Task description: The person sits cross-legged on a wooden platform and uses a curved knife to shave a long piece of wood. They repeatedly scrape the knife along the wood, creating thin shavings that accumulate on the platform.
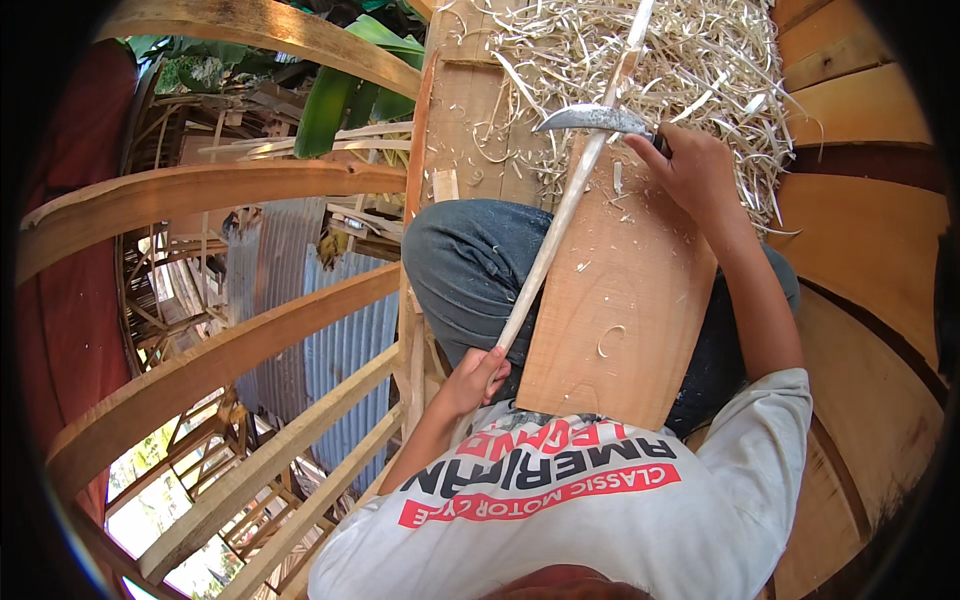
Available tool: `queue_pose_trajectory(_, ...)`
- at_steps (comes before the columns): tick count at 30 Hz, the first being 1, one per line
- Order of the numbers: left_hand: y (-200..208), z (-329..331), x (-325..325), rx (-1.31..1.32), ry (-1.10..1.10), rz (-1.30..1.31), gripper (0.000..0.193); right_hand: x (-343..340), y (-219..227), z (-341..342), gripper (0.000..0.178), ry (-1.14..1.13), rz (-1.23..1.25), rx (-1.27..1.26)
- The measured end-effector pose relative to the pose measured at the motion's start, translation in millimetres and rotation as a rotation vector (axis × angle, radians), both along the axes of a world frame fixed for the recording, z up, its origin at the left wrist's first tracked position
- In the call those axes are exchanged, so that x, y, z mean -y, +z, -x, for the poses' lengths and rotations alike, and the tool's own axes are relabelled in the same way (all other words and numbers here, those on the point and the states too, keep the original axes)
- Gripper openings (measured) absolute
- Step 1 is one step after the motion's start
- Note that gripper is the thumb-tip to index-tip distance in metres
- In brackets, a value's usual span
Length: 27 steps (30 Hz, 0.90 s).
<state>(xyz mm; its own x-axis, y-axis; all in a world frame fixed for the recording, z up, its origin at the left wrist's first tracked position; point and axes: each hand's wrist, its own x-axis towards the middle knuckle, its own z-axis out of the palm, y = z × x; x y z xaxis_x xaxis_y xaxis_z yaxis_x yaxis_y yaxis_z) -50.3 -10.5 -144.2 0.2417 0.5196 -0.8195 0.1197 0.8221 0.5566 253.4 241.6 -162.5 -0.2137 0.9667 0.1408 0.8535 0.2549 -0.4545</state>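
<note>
A long pale wooden stick (556, 222) runs aslant from near my waist up past the top edge. Its lower end is wrapped in the fingers of my left hand (478, 380). My right hand (692, 172) grips the dark handle of a curved knife (592, 119), whose grey blade lies across the stick, touching it or just above it. Beneath the stick, a flat wooden board (615, 310) rests over my lap, its near end against my shirt. A few curled shavings lie on the board.
A thick heap of wood shavings (690, 70) covers the plank floor (470, 125) ahead of me. Wooden rails (240, 350) stand at my left, with corrugated metal sheets (310, 300) and green leaves (345, 95) beyond. A plank wall (865, 260) curves along my right.
</note>
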Motion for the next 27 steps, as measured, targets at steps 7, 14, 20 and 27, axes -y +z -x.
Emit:
queue_pose_trajectory(7,-1.1,6.6,0.1,0.019,-0.024,0.007,0.055,24.2,50.8,-20.7,0.025,0.278,0.872,-0.595)
queue_pose_trajectory(14,6.2,5.5,-6.1,-0.006,-0.060,0.014,0.058,13.7,21.4,-52.7,0.020,-0.048,0.784,-1.017)
queue_pose_trajectory(20,6.2,7.2,-2.7,0.012,-0.040,0.008,0.059,19.5,19.4,-55.6,0.023,0.087,0.960,-1.012)
queue_pose_trajectory(27,7.0,6.4,-2.6,0.009,-0.037,0.008,0.059,23.6,12.8,-52.0,0.022,-0.048,0.864,-1.077)
